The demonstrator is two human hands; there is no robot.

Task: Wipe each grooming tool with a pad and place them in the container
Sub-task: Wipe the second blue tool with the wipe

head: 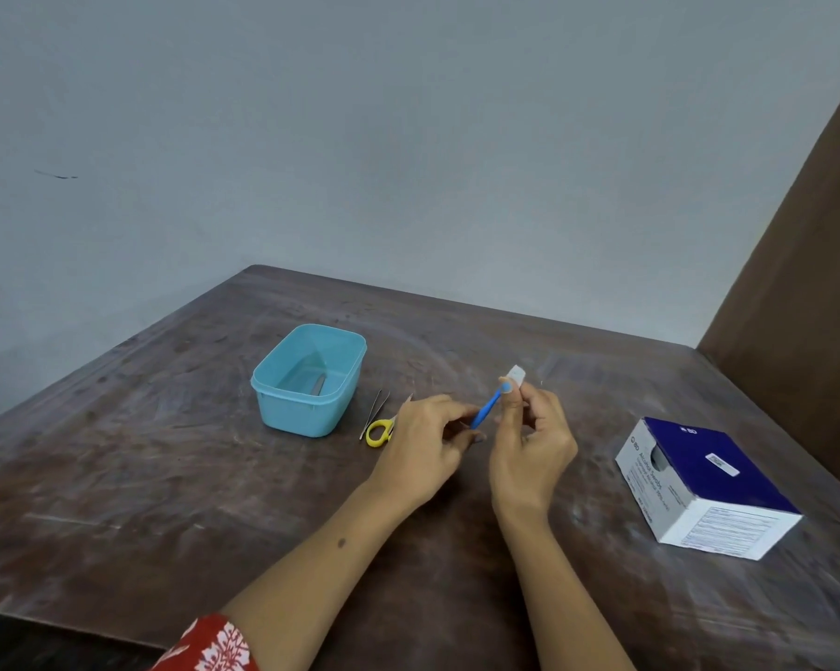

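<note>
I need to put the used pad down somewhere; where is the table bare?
Bare table lies left of the blue container, and between the right hand and the swab box. Crowded: tweezers and yellow scissors lie between container and left hand.

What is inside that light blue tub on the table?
Inside the light blue tub one small grey metal tool lies on the bottom near the front wall. The near wall hides part of the floor, so anything lying right against it cannot be seen.

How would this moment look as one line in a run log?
step: wiping | left hand: holds blue tool | right hand: pinches pad on tool tip | waiting: scissors, tweezers beside container
</note>
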